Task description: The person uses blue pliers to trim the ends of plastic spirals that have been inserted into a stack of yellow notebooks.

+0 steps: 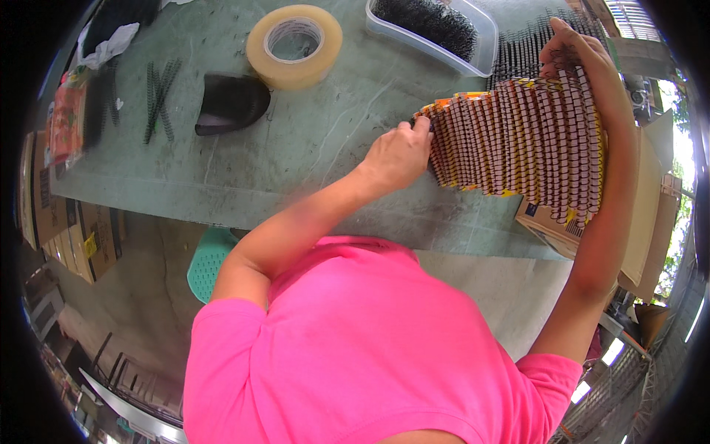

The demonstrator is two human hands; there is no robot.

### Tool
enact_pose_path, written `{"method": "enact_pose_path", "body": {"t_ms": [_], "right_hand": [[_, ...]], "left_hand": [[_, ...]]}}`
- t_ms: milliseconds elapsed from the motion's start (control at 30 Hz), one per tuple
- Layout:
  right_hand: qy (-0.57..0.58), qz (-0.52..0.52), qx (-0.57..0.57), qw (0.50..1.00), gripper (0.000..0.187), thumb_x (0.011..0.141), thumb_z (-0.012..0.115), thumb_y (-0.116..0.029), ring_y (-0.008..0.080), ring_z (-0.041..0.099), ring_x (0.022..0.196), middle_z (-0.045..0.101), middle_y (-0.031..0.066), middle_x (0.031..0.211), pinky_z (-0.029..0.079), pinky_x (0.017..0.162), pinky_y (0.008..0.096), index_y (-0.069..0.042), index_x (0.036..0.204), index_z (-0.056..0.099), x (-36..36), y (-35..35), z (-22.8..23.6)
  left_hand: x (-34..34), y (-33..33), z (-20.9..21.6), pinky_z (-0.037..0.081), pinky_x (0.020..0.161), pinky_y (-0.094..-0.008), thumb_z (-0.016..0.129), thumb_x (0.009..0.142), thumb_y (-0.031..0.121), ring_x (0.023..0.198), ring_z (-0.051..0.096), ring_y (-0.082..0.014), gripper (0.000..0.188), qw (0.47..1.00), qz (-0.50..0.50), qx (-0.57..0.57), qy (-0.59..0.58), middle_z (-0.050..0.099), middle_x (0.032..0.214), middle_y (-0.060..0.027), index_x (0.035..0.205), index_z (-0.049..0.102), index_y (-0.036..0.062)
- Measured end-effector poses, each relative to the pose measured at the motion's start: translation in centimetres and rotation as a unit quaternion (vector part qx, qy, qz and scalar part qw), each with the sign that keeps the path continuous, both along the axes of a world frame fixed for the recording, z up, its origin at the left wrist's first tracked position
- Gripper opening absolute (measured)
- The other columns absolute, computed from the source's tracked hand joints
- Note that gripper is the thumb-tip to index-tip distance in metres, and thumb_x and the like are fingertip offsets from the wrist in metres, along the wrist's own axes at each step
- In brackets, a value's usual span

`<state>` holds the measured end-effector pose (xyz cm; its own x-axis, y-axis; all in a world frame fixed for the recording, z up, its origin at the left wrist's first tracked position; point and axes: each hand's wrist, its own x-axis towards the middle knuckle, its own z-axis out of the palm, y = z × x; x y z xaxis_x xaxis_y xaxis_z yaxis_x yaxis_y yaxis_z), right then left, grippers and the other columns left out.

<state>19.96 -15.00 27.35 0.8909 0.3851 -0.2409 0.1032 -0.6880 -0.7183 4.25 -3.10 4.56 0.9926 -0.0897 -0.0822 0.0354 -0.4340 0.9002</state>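
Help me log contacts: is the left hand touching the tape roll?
Apart: the head view shows green tabletop between the left hand and the tape roll.

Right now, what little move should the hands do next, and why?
Maybe the left hand should gently steady the left end of the row of coil-bound pads. It's right at that end, and many thin pads are packed side by side, so they could slide. The right hand is up at the far right corner, by the black coils.
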Motion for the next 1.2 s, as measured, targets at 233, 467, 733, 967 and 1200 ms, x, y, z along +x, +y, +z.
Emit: {"method": "enact_pose_path", "body": {"t_ms": [233,467,733,967,1200], "right_hand": [[-0.013,-0.013,-0.054,0.998,0.044,0.084,0.055,-0.044,0.009,0.055,0.055,0.056,0.0048,0.061,0.045,0.053,0.0203,-0.002,0.071,0.06,0.0,0.0,0.4],[-0.019,-0.021,-0.043,0.999,0.044,0.084,0.055,-0.044,0.0095,0.055,0.055,0.056,0.0051,0.061,0.045,0.053,0.021,-0.002,0.071,0.06,-0.5,0.4,0.4],[-0.003,-0.051,-0.047,0.998,0.043,0.083,0.057,-0.043,0.0095,0.054,0.055,0.056,0.0047,0.061,0.044,0.053,0.0212,-0.002,0.07,0.06,-0.5,0.6,0.4],[-0.008,-0.037,-0.041,0.998,0.043,0.083,0.057,-0.044,0.0096,0.055,0.056,0.056,0.0046,0.061,0.044,0.053,0.0204,-0.002,0.071,0.06,-0.2,0.3,0.6],[-0.003,-0.046,-0.02,0.999,0.043,0.083,0.057,-0.043,0.0099,0.056,0.057,0.057,0.0051,0.061,0.045,0.053,0.0214,-0.002,0.071,0.061,-0.3,0.5,0.2]], "left_hand": [[1.0,2.5,1.2,0.049,0.067,-0.0403,0.036,0.093,0.031,0.075,0.061,-0.0317,0.033,0.916,-0.061,-0.338,0.21,0.058,0.09,-0.0166,0.109,0.048,0.0049],[2.4,2.9,1.4,0.048,0.065,-0.0399,0.034,0.094,0.031,0.075,0.061,-0.0274,0.032,0.76,-0.077,-0.547,0.342,0.058,0.089,-0.0144,0.108,0.046,0.0058],[0.9,0.7,1.0,0.047,0.067,-0.0483,0.04,0.093,0.026,0.078,0.058,-0.0417,0.028,0.999,0.009,-0.045,-0.027,0.057,0.088,-0.0223,0.107,0.044,0.0021],[2.1,3.0,2.3,0.049,0.063,-0.0351,0.034,0.094,0.032,0.077,0.06,-0.022,0.032,0.787,-0.097,-0.531,0.299,0.057,0.087,-0.0101,0.108,0.045,0.0063],[1.8,1.3,1.1,0.049,0.065,-0.0399,0.035,0.093,0.033,0.079,0.061,-0.0264,0.033,0.982,-0.055,-0.155,0.093,0.058,0.089,-0.0116,0.109,0.045,0.0056]]}}
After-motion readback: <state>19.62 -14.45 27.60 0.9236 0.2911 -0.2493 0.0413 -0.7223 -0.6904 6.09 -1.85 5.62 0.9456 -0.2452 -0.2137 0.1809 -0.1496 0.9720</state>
